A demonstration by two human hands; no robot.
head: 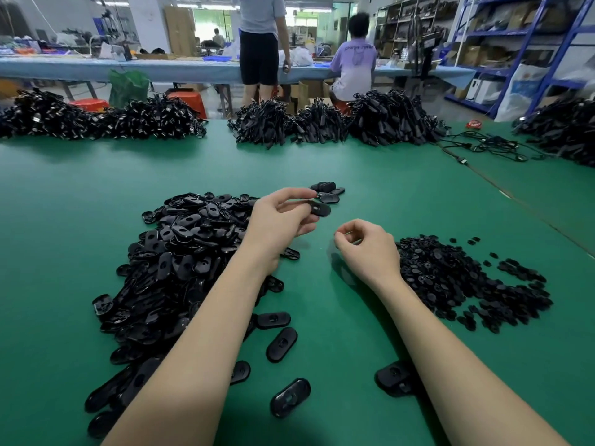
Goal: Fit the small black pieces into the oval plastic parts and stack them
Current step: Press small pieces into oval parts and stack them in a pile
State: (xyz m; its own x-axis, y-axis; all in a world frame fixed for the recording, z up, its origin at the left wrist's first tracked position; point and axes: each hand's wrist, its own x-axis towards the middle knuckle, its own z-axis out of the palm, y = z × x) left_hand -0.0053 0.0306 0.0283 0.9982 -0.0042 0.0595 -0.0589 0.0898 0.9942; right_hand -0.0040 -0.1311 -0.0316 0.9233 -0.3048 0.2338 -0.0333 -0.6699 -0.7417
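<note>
Pinching one black oval part [319,208] between thumb and fingers, the left hand [279,220] holds it above the green counter [354,175], just in front of a small stack of ovals [327,192]. The right hand [367,249] hovers close by with its fingers curled, thumb and forefinger tips together; whether they hold a piece is too small to tell. A heap of oval parts [180,252] lies left, a pile of small black pieces [450,278] right.
</note>
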